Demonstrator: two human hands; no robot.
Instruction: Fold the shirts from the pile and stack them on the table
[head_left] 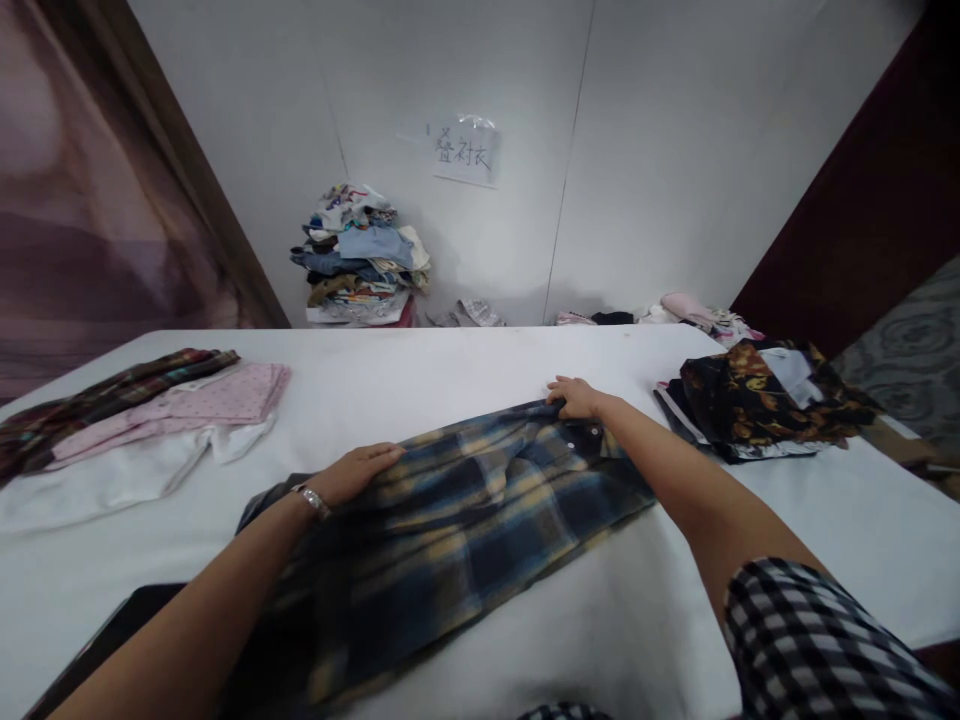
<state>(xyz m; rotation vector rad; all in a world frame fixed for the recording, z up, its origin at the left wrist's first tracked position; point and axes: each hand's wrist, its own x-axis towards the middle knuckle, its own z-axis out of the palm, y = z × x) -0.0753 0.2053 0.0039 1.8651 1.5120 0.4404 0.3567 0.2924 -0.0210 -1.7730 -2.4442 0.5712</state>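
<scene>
A blue, black and yellow plaid shirt (480, 530) lies folded lengthwise across the white table in front of me. Some small buttons show near its right end. My left hand (356, 473) rests flat on the shirt's upper left part, fingers stretched out along the cloth. At the far edge, toward the shirt's right end, my right hand (574, 397) has its fingers bent over the fabric and grips it. Part of the shirt's left end is hidden beneath my left forearm.
Plaid, pink (225, 395) and white garments lie at the table's left. Dark patterned clothes (750, 395) are stacked on the right. Behind the white table (420, 365) rises a tall clothes pile (367, 260), near a wall with a paper sign (466, 152). A dark item (112, 630) sits front left.
</scene>
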